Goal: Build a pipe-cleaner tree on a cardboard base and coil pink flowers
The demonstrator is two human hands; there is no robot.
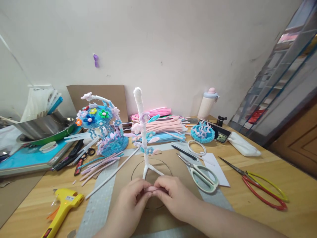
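Note:
Both hands meet at the front of the brown cardboard (123,188). My left hand (128,205) and my right hand (173,195) pinch a short pink pipe cleaner (151,189) between thumbs and fingers; most of it is hidden by the fingers. Just behind them a white wrapped stem (144,132) stands upright on splayed legs, inside a circle drawn on the cardboard. Small pink, lilac and blue fuzzy flowers (137,128) and leaves sit along it.
A yellow glue gun (65,208) and loose pipe cleaners lie left. Pale green scissors (203,178) and red-yellow scissors (262,188) lie right. Behind are a blue flowered jellyfish-like craft (96,115), pipe cleaner bundles (163,125), a blue fuzzy piece (202,132) and a bottle (207,104).

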